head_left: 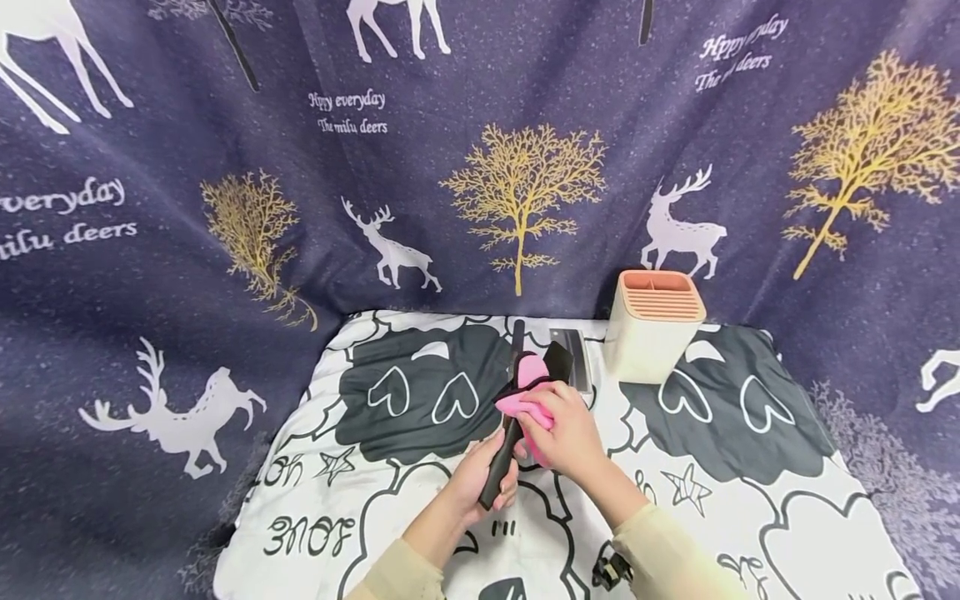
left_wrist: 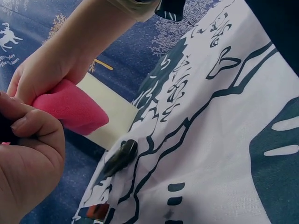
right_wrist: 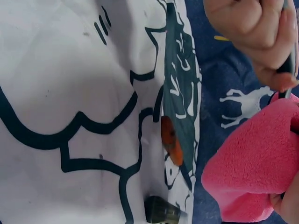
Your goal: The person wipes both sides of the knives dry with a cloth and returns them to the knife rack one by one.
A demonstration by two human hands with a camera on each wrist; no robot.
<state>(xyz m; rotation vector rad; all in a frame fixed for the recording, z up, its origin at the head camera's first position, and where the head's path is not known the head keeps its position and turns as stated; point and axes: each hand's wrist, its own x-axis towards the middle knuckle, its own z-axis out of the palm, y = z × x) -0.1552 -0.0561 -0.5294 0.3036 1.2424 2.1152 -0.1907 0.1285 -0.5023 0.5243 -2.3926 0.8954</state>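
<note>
My left hand [head_left: 480, 479] grips the black handle [head_left: 501, 467] of a long tool. A pink cloth [head_left: 534, 404] hides much of the tool's farther part, so its kind is unclear. My right hand [head_left: 566, 425] holds the cloth against the tool just beyond the left hand. In the right wrist view the cloth [right_wrist: 252, 158] hangs in soft folds below the left hand [right_wrist: 261, 32]. The left wrist view has the left hand's curled fingers [left_wrist: 35, 123] close to the cloth [left_wrist: 72, 107].
Behind the hands lie a black stick-like piece [head_left: 519, 333], a dark flat piece [head_left: 558, 360] and a flat case [head_left: 587, 367]. A cream knife block [head_left: 645, 342] with an orange slotted top stands back right. A small dark object [head_left: 611, 568] lies near the right sleeve.
</note>
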